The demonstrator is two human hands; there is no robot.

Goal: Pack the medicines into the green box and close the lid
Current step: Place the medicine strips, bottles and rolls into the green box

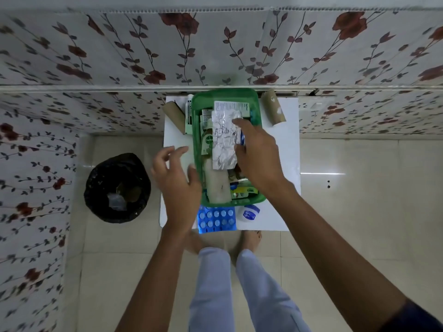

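Bin, black-lined, sits on the floor at far left, well apart from the white desk. On the desk's left rear lie a cardboard tube and a green-and-white carton, the carton just beside the green box. The left hand hovers at the box's left wall, fingers spread and curled, holding nothing; the thumb is near or on the rim, I cannot tell which. Below it a blue blister pack lies at the desk's front edge, not yet packed, with a small blue-lidded jar just to its right. The box is already crowded: a Dettol bottle, a pale bottle, cartons and strips. On top lies a silver foil strip, held at its right edge by the right hand, fingers closed lightly on it. A second tube lies right of the box.

No lid shows anywhere that I can identify. The risk, as I judge it, is height: the strip rests on the heap rather than down among it, so it may slide off or keep a lid from seating. The blister pack overhangs the front edge and a forearm sweep could knock it to the floor. The box is unbraced, so pressing down might shift it.
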